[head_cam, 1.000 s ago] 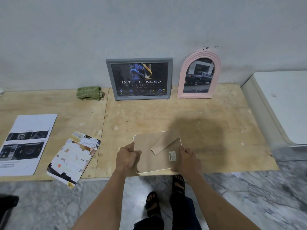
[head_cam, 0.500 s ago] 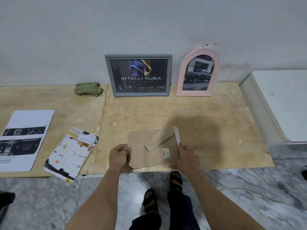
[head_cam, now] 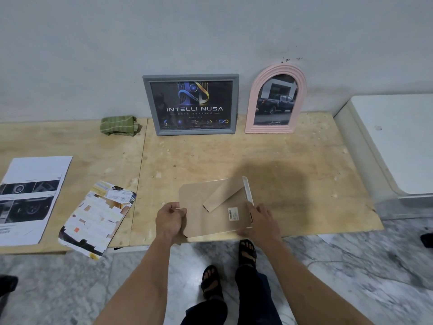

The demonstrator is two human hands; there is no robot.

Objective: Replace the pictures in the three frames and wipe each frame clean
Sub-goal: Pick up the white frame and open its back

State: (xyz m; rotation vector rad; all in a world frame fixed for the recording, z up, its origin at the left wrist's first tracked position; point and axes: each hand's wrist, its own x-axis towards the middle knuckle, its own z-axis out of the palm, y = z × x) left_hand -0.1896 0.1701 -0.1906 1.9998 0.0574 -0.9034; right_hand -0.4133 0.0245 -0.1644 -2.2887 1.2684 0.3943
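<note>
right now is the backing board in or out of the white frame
Partly out: the brown backing board sticks out past the white frame on the left, where the left hand pinches its edge.
</note>
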